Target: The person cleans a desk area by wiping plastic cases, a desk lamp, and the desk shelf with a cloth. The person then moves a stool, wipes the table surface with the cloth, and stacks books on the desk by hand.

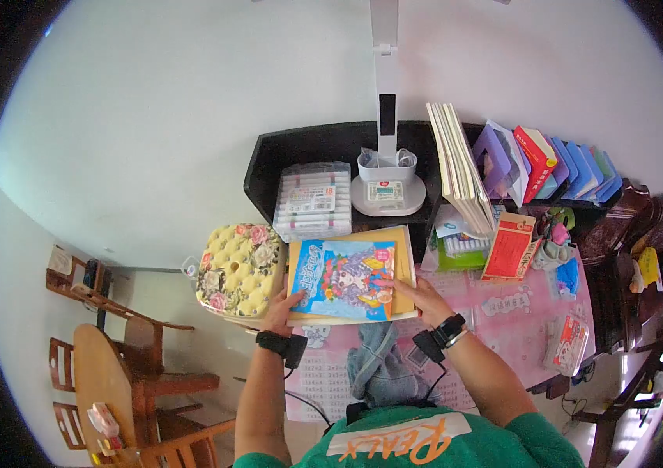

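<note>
Currently grasping a blue-covered book [347, 279] and the yellowish books [404, 265] under it at both sides, with the left hand [277, 310] at the left edge, thumb on top, and the right hand [422, 300] at the right edge. Held at the far left part of the pink table cover [495, 316], just right of a flowered yellow cushion [239, 269], near side of a marker case [312, 201] and a white lamp [388, 195]. Perhaps slightly raised; hard to tell from above.

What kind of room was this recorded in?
Probably a home study area: a desk lamp, upright books and a marker case stand at the desk, with a wooden dining-style table nearby.
</note>
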The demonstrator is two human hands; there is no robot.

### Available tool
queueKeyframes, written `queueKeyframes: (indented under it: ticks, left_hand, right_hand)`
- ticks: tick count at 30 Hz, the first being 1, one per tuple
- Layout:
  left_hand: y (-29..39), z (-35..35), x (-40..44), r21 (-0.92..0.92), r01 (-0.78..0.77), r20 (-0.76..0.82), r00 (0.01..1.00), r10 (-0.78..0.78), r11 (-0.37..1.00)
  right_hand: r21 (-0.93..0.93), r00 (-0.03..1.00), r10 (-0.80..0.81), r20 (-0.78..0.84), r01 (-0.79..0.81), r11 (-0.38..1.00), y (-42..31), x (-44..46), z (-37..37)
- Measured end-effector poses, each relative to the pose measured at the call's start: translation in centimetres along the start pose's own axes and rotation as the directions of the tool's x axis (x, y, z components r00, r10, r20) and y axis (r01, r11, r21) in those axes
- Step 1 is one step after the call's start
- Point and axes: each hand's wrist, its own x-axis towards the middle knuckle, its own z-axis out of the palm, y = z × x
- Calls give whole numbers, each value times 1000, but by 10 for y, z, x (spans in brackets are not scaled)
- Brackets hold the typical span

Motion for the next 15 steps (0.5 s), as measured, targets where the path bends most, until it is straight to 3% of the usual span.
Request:
queueKeyframes:
  ticks: [5, 8, 12, 15]
  left_hand:
    - [-17, 5, -7, -45, -59, 26, 998, 60, 997]
    - [-19, 20, -38, 16, -130, -14, 991, 130, 991]
    - [-43, 21, -80, 36, -159, -1, 987, 159, 987]
    - [-52, 27, -102, -25, -87, 53, 995, 88, 996]
  right_hand:
    - [91, 994, -97, 54, 91, 992, -4, -7, 11]
    - [-37, 994, -98, 47, 100, 994, -2, -31, 7]
    - [-20, 989, -146, 22, 146, 989, -4, -79, 18]
    - [77, 996, -89, 7, 88, 993, 14, -96, 5]
